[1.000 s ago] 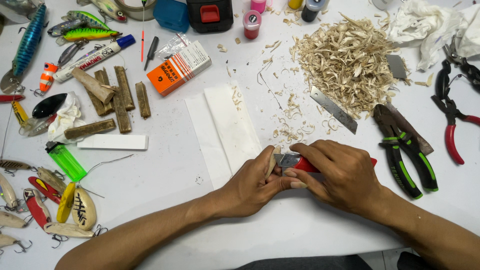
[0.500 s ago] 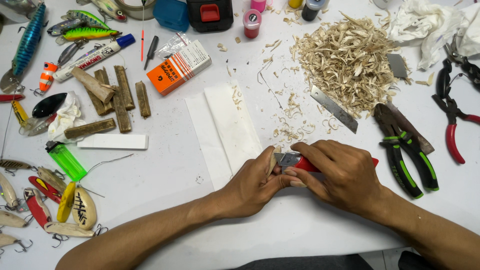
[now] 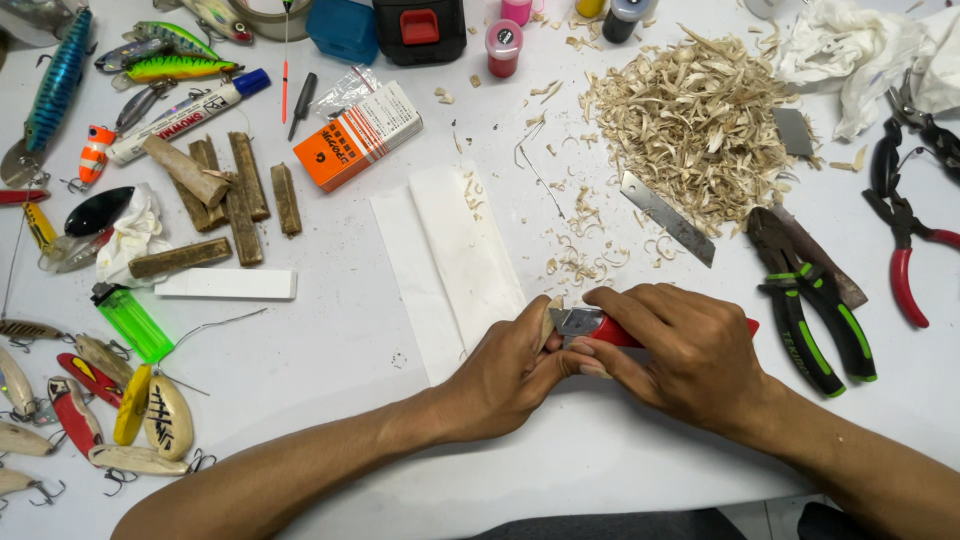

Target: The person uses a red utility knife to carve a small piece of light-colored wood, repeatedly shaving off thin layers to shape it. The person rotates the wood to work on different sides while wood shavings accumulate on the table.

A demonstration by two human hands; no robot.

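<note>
At the left edge of the white worktop, painted fishing lures lie beside a green lighter. Near the front edge, the left hand pinches a small pale wooden blank, while the right hand grips a red-handled utility knife, blade against the wood. Little has shifted within the second; carving appears mid-stroke. Pale shavings pile beyond; green-handled pliers lie rightward.

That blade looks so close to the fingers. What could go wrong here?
The red knife in the right hand cuts the small wood piece pinched in the left hand; a slip might nick those fingers. A bare spare blade also lies loose beside the shavings pile, easy to brush against.
</note>
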